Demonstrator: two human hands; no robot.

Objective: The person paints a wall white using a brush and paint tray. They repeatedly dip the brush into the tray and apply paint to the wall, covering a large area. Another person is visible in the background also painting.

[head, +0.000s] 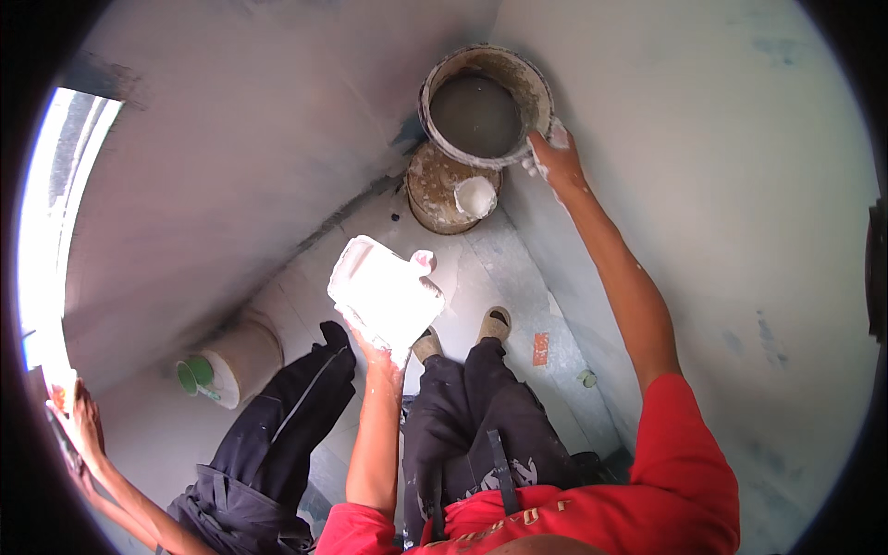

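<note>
My left hand point(378, 355) holds a white, rectangular plastic-looking container point(385, 298) from below, its thumb over one edge. Strong light washes out its surface, so what lies in it is hard to tell. My right hand point(560, 161) is closed on the near right rim of a round bucket point(539, 97), crusted with plaster. Murky grey liquid point(475, 114) fills its lower part. Beneath it in the view is a brown, spattered drum or upturned bucket point(437, 184); whether the two touch cannot be seen. A small white cup-like piece point(476, 197) sits on the drum. White paste smears both hands.
Plastered walls point(694, 139) meet in a corner behind the bucket. At left another person in dark trousers point(277, 416) has their hands point(83, 423) near a bright window point(59, 222). A pale bucket point(243, 357) with a green cup point(194, 375) lies beyond that person's legs.
</note>
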